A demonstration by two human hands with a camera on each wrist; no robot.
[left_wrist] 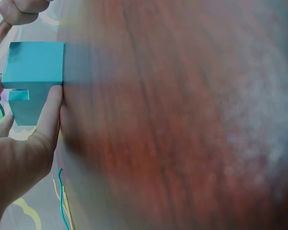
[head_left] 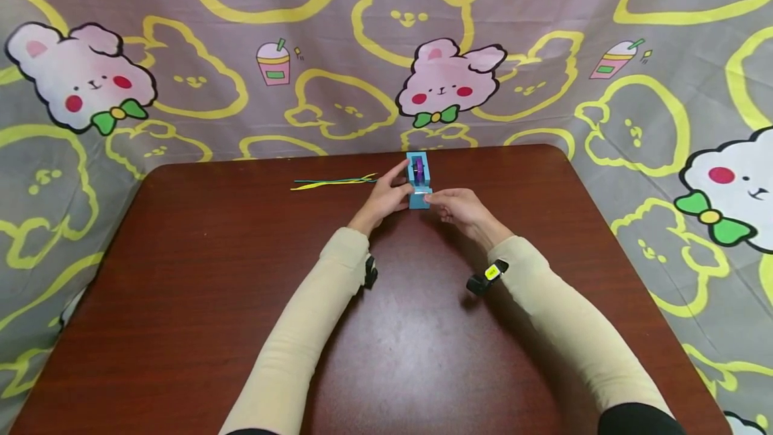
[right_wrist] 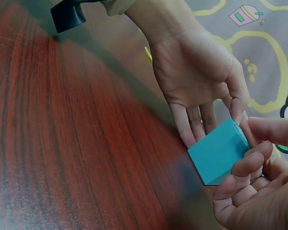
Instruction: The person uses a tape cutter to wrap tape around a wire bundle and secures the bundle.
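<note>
A light-blue tape dispenser (head_left: 419,201) with a purple-cored roll (head_left: 419,170) stands near the table's far edge. My left hand (head_left: 385,197) holds it from the left side, its fingers spread along the body, as the left wrist view shows on the blue casing (left_wrist: 36,62). At the toothed cutting edge, my right hand (head_left: 462,209) pinches the tape's end between thumb and forefinger, the other fingers curled. The tape itself is clear and barely shows. In the right wrist view, both hands meet at the dispenser's front (right_wrist: 218,153).
Thin yellow and teal strands (head_left: 332,182) lie left of the dispenser, beside my left hand. The brown table (head_left: 241,287) ends just behind it at a patterned curtain (head_left: 350,106). Each wrist wears a black camera strap (head_left: 479,283).
</note>
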